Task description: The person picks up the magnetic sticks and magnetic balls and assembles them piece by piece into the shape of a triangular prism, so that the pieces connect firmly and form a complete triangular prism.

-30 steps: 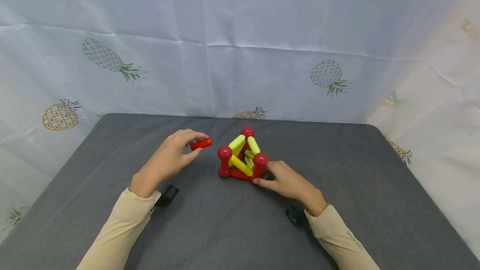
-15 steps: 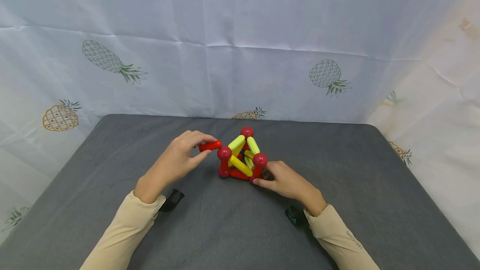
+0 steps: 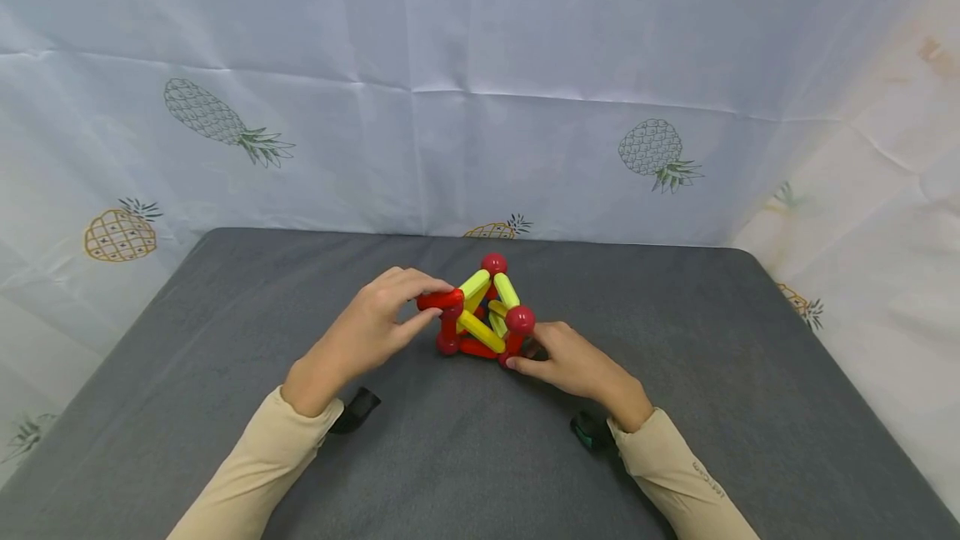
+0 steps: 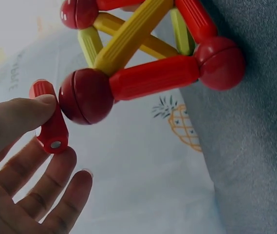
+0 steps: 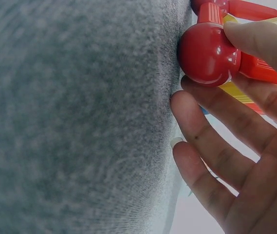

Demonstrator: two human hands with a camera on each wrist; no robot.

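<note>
A frame of red balls with red, yellow and lime-green magnetic rods (image 3: 482, 331) stands on the grey cloth. My left hand (image 3: 366, 325) pinches a loose red magnetic rod (image 4: 53, 119) between thumb and fingers. In the left wrist view this rod lies crosswise right at the upper left ball (image 4: 85, 96), a metal tip showing at its lower end. My right hand (image 3: 573, 359) grips the bottom right ball (image 5: 206, 54), thumb on one side and fingertips on the other, its lower fingers spread. The head view shows the upper left ball mostly hidden behind the loose rod.
The grey table (image 3: 465, 457) ends in front of a hanging pineapple-print sheet (image 3: 450, 148). A black wrist device (image 3: 356, 411) sits below the left wrist and another dark one (image 3: 592, 432) below the right.
My left hand has moved right and slightly down, bringing the red rod from beside the frame to its upper left ball. My right hand and the frame have stayed in place.
</note>
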